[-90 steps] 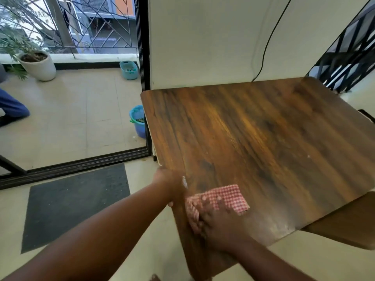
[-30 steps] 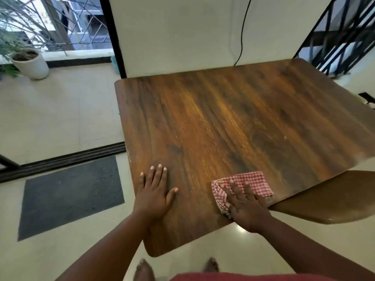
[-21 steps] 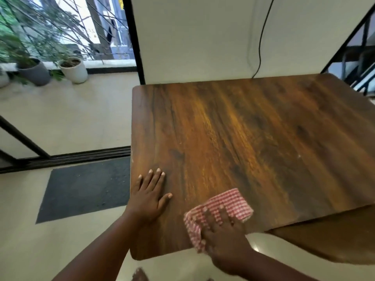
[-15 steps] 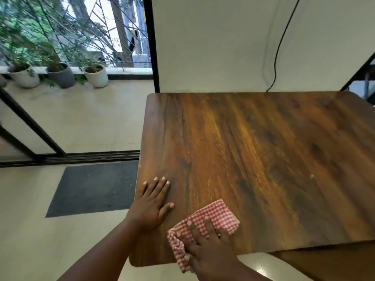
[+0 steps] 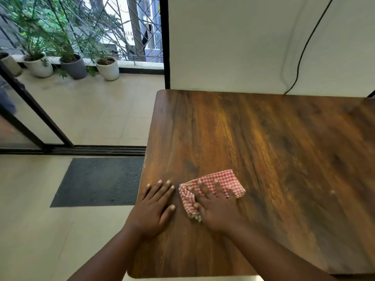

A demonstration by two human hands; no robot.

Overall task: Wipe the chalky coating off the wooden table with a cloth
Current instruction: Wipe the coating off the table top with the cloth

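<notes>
Plants fill the far left: three pots stand in a row on the balcony floor, a white pot (image 5: 38, 64), a grey pot (image 5: 73, 65) and another white pot (image 5: 108, 67), all leafy, with a metal grille (image 5: 97, 27) behind them. The edge of one more pot shows at the frame's left border. A dark sliding-door frame (image 5: 34, 110) slants across below, and its track (image 5: 91, 150) runs to the worktop's left edge. On the pale tiled floor just inside lies a dark grey doormat (image 5: 97, 181), close beside the worktop.

The wooden worktop (image 5: 274, 149) takes up the centre and right, its grain brown and glossy; a small pale speck (image 5: 332, 192) sits toward its right side. The left hand (image 5: 155, 207) lies flat near the worktop's left edge, palm down, its grip spread with fingers straight and thumb out, holding nothing. Just beside it, apart by a narrow strip of wood, the right hand (image 5: 216, 205) presses flat on a folded red-and-white checked cloth (image 5: 227, 179), fingers splayed and straight over the fabric, not curled round it. The cloth rests on the worktop in its near-left part, sticking out past the fingertips and to the right.

Behind the worktop stands a white wall (image 5: 233, 41), with a black cable (image 5: 304, 43) hanging down it to the worktop's far edge.
</notes>
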